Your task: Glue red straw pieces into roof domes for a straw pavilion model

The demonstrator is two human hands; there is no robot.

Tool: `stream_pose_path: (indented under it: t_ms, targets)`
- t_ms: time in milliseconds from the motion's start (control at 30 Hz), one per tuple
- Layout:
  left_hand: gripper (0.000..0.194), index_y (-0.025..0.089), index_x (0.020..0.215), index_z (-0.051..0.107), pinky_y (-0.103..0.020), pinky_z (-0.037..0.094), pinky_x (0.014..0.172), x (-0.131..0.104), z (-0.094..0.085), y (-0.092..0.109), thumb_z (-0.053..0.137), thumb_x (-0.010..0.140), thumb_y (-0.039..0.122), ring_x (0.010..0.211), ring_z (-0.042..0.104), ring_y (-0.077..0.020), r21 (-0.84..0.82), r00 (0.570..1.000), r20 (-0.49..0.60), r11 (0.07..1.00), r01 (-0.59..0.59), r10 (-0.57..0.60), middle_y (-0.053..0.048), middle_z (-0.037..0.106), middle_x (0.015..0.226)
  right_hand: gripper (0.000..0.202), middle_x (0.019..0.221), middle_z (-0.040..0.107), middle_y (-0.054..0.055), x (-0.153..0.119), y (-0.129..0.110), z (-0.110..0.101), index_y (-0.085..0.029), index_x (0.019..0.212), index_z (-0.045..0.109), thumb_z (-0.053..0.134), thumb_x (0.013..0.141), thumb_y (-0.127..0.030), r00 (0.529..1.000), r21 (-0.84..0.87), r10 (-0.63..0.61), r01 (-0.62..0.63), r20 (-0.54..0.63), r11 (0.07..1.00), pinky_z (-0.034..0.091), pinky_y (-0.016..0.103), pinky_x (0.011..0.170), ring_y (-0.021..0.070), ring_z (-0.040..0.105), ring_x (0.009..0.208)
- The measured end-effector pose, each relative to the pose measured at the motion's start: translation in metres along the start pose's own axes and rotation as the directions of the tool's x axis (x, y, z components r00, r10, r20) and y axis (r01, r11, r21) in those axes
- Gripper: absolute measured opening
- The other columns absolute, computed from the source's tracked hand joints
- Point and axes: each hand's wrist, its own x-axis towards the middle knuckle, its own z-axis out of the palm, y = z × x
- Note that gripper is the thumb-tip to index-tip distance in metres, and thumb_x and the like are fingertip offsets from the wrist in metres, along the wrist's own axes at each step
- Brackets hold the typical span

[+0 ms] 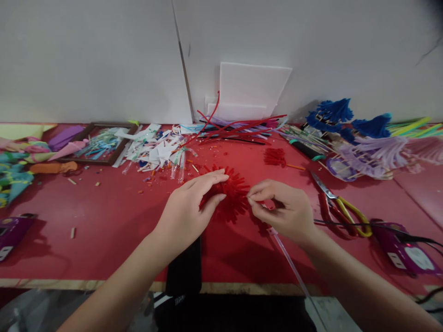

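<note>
A round red fuzzy flower (pixel 235 196), with many spikes like pipe-cleaner pieces, is on the red table between my hands. My left hand (pixel 190 203) curves around its left side, thumb and fingers resting against the spikes. At the flower's right edge, my right hand (pixel 282 205) has thumb and forefinger pinched together. What sits between those fingertips is too small to make out. Just below that hand lies a clear pinkish stick (pixel 289 258), slanting toward the table's front edge. A smaller red fuzzy piece (pixel 274 156) lies farther back, beside a thin orange stick (pixel 296 167).
Scissors (pixel 332 196) with red and yellow handles lie right, near a purple device (pixel 403 249) with a black cable. A black phone-like slab (pixel 185 267) sits at the front edge. Paper scraps (pixel 161 147), red pipe cleaners (pixel 238 127) and blue pleated pieces (pixel 330 115) line the back.
</note>
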Motion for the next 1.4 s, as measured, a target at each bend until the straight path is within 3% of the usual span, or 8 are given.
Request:
stream_pose_path:
  t_ms: [133, 233, 533, 767, 1000, 1400]
  targets:
    - [0.029, 0.019, 0.118, 0.061, -0.04, 0.053, 0.1, 0.0, 0.0, 0.0, 0.06, 0.089, 0.019, 0.114, 0.065, -0.0206, -0.003, 1.0, -0.004, 1.0, 0.0, 0.0, -0.006, 0.069, 0.123, 0.017, 0.076, 0.07, 0.002, -0.001, -0.005, 0.002, -0.022, 0.076, 0.06, 0.059, 0.081, -0.006, 0.981, -0.169, -0.193, 0.189, -0.009, 0.967, 0.058, 0.028, 0.067, 0.0139, 0.067, 0.071]
    - [0.029, 0.019, 0.118, 0.061, -0.04, 0.053, 0.099, -0.001, 0.001, 0.0, 0.06, 0.089, 0.018, 0.113, 0.065, -0.0208, -0.001, 1.0, -0.004, 1.0, 0.002, -0.002, -0.006, 0.068, 0.123, 0.016, 0.079, 0.071, 0.004, -0.002, -0.005, 0.004, -0.021, 0.078, 0.061, 0.06, 0.081, -0.005, 0.963, -0.155, -0.262, 0.268, 0.058, 0.951, 0.059, 0.03, 0.07, 0.0154, 0.067, 0.074]
    - [0.029, 0.02, 0.118, 0.06, -0.04, 0.053, 0.099, 0.0, 0.0, 0.0, 0.058, 0.09, 0.019, 0.113, 0.065, -0.0212, 0.007, 1.0, 0.005, 1.0, -0.003, 0.003, -0.006, 0.069, 0.122, 0.012, 0.079, 0.072, 0.005, -0.002, -0.005, 0.007, -0.02, 0.085, 0.066, 0.062, 0.082, -0.009, 0.99, -0.141, -0.142, 0.142, 0.01, 0.98, 0.059, 0.028, 0.068, 0.0153, 0.068, 0.074]
    - [0.031, 0.021, 0.121, 0.057, -0.041, 0.049, 0.103, -0.003, 0.003, 0.0, 0.059, 0.09, 0.023, 0.118, 0.06, -0.0217, 0.033, 1.0, 0.007, 0.999, 0.002, -0.003, -0.007, 0.066, 0.125, 0.01, 0.076, 0.068, 0.005, -0.009, -0.004, 0.007, -0.019, 0.078, 0.068, 0.066, 0.079, -0.009, 0.965, -0.235, -0.254, 0.263, 0.067, 0.936, 0.054, 0.033, 0.067, 0.016, 0.06, 0.071]
    - [0.032, 0.022, 0.121, 0.055, -0.042, 0.05, 0.101, -0.004, 0.004, 0.001, 0.059, 0.089, 0.021, 0.116, 0.061, -0.0222, 0.063, 1.0, -0.004, 0.998, -0.011, 0.011, -0.007, 0.066, 0.124, 0.018, 0.091, 0.073, 0.006, -0.021, 0.001, 0.004, -0.02, 0.096, 0.071, 0.067, 0.08, -0.013, 0.938, -0.25, -0.303, 0.338, 0.168, 0.907, 0.057, 0.037, 0.078, 0.0192, 0.064, 0.087]
    - [0.029, 0.021, 0.117, 0.056, -0.04, 0.051, 0.098, -0.002, 0.005, 0.003, 0.06, 0.088, 0.02, 0.112, 0.063, -0.0213, 0.088, 1.0, -0.011, 0.996, -0.01, 0.011, -0.006, 0.067, 0.119, 0.009, 0.087, 0.07, 0.006, -0.02, 0.004, 0.008, -0.017, 0.088, 0.071, 0.07, 0.08, -0.014, 0.941, -0.235, -0.314, 0.335, 0.123, 0.912, 0.057, 0.035, 0.077, 0.0198, 0.059, 0.09]
